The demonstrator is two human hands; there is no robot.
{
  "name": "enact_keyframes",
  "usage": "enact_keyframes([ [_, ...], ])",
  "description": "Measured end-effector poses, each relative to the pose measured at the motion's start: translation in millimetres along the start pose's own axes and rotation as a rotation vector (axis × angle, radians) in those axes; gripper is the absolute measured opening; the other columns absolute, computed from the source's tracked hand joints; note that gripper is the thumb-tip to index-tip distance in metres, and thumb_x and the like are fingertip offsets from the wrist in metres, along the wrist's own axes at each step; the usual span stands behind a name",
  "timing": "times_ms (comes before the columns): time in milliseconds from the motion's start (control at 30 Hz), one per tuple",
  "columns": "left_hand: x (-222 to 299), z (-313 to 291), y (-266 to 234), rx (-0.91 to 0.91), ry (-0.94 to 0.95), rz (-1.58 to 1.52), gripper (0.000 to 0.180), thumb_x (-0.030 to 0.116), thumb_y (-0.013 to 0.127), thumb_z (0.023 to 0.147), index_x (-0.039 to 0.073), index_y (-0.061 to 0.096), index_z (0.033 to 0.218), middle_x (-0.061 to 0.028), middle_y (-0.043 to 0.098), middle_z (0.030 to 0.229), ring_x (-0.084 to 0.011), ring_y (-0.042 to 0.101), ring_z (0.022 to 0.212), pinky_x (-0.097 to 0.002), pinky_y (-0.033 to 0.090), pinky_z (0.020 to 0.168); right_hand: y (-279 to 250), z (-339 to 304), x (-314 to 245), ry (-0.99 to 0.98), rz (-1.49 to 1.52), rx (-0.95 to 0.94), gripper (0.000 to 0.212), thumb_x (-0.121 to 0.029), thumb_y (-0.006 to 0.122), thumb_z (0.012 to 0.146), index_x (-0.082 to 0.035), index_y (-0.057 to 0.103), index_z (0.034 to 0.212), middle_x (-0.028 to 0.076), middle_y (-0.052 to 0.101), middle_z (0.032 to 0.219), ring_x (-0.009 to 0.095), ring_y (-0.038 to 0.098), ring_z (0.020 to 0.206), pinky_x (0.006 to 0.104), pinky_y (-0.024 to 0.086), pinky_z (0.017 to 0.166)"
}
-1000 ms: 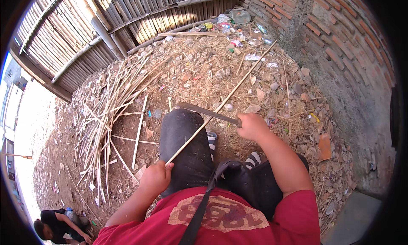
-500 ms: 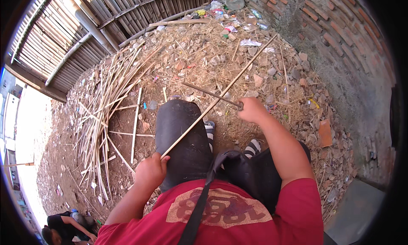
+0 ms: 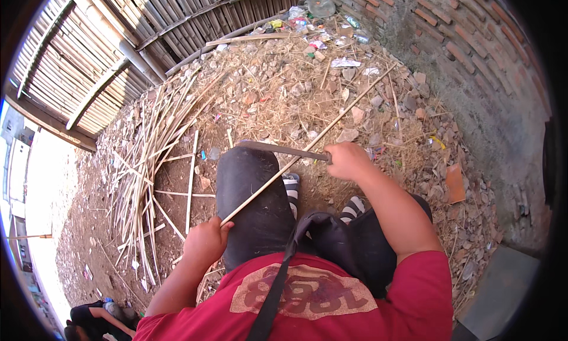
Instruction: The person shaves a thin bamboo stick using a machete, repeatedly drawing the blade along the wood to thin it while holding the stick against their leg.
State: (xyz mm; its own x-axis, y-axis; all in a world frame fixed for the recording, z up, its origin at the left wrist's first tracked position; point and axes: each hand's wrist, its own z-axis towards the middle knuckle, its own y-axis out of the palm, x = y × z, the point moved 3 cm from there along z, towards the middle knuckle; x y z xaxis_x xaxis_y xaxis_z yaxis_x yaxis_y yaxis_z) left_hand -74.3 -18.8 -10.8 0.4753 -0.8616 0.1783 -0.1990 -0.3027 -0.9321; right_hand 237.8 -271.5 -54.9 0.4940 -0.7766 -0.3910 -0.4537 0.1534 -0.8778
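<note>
Left hand [image 3: 204, 243] closed round near end of bamboo strip [image 3: 307, 144] — long axis running up and rightward from that grip, across dark-trousered knee [image 3: 248, 187]. Right hand [image 3: 346, 161] clenched on knife [image 3: 278, 150] handle, blade pointing leftward, crossing the strip just beside right fist — far from left grip.

A loose heap of split bamboo strips [image 3: 155, 163] is seen spread over the bare dirt ground [image 3: 94, 222] to the left of the hands, with a fence of bamboo slats [image 3: 118, 39] standing beyond it. Scattered litter [image 3: 319, 21] is piled among stones and dry stalks ahead of the hands, at the foot of a brick wall [image 3: 473, 57] that runs along their right side. A second person [image 3: 97, 320] is crouched behind and to the left of the hands.
</note>
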Motion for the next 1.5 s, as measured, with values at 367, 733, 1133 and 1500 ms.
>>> enact_keyframes([
  [367,-1.2,10.1,2.0,0.044,0.017,-0.037,0.048,0.045,0.055,0.103,0.001,0.062,0.089,-0.0268,0.068,0.079,-0.0495,0.067,0.077,-0.059,0.053,0.071,-2.1,4.7,-4.2,-0.046,0.024,-0.063,0.036,-0.019,0.067,0.074,-0.008,0.074,0.107,0.021,0.073,0.098,0.039,0.07,0.097,0.0464,0.057,0.086],
  [733,4.7,12.3,-1.2,0.008,0.003,-0.057,0.049,0.046,0.053,0.103,0.0,0.064,0.089,-0.0279,0.068,0.079,-0.0497,0.067,0.077,-0.0592,0.053,0.071,-0.8,17.4,30.0,0.041,0.051,-0.047,0.035,-0.019,0.068,0.074,-0.01,0.074,0.107,0.018,0.074,0.098,0.039,0.07,0.095,0.0488,0.057,0.084],
  [1133,1.0,10.9,1.4,0.014,0.014,-0.068,0.044,0.042,0.056,0.102,0.001,0.061,0.089,-0.0284,0.068,0.081,-0.0506,0.066,0.079,-0.0602,0.05,0.07,-3.7,12.4,43.1,0.021,-0.003,0.113,0.032,-0.024,0.07,0.075,-0.009,0.074,0.103,0.019,0.073,0.097,0.037,0.071,0.096,0.0486,0.056,0.086],
  [1500,-5.1,11.3,7.0,0.054,0.043,-0.026,0.043,0.043,0.056,0.102,0.002,0.062,0.089,-0.0267,0.067,0.077,-0.0502,0.066,0.077,-0.0603,0.05,0.07,-20.5,7.3,41.0,0.034,-0.004,0.051,0.032,-0.018,0.069,0.075,-0.004,0.073,0.104,0.021,0.073,0.1,0.038,0.071,0.095,0.0472,0.056,0.084],
])
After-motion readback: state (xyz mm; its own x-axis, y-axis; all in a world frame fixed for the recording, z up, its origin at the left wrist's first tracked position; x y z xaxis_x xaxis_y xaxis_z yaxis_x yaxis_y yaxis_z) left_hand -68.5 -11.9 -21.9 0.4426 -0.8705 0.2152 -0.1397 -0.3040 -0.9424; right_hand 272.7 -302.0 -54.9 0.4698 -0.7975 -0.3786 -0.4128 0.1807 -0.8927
